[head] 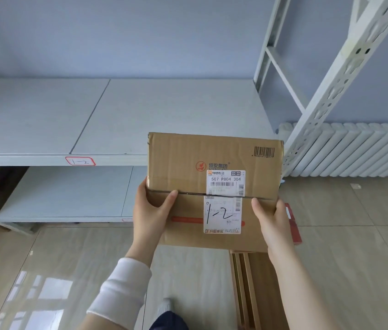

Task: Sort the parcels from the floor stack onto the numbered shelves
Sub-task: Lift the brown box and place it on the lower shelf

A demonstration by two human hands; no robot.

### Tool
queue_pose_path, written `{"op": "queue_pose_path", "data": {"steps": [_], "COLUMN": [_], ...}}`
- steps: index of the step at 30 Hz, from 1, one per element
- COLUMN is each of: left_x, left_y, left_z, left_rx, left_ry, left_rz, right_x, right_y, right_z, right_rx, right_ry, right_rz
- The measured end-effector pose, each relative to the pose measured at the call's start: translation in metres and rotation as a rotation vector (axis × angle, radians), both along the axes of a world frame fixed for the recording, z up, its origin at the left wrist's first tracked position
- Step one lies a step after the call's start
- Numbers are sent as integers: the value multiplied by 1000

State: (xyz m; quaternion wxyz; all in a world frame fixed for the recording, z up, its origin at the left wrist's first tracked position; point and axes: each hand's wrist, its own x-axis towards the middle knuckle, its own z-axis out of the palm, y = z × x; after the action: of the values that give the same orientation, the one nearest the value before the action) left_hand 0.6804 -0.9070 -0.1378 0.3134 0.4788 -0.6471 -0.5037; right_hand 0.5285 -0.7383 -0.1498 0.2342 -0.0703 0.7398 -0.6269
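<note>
A brown cardboard parcel [188,153] is held up in front of the grey metal shelving. Its white shipping label [224,206] bears a handwritten "1-2". My left hand [151,213] grips the parcel's left edge with the thumb on top. Gripping the right edge is my right hand [271,220], thumb lying across the top face. The upper shelf board [45,120] carries a red-bordered tag [80,161] reading "1-2" on its front lip, left of the parcel. A lower shelf board [69,194] lies beneath it.
A white perforated shelf upright [345,75] slants at the right, with a white radiator [355,151] behind it. More cardboard parcels [252,289] lie on the tiled floor under my right arm, and a red-edged one [293,225] peeks out beside the held parcel.
</note>
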Motion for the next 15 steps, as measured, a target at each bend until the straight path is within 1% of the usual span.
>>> {"op": "queue_pose_path", "data": {"steps": [5, 9, 15], "left_x": [-25, -52, -96], "left_y": [-35, -73, -129], "left_z": [21, 31, 34], "left_rx": [-34, -71, -118], "left_ry": [94, 167, 201], "left_rz": [-8, -30, -57], "right_x": [-29, -53, -96], "right_y": [-37, -74, -125], "right_z": [24, 38, 43], "right_rx": [-72, -94, -79], "right_ry": [76, 155, 241], "right_rz": [23, -19, -22]}}
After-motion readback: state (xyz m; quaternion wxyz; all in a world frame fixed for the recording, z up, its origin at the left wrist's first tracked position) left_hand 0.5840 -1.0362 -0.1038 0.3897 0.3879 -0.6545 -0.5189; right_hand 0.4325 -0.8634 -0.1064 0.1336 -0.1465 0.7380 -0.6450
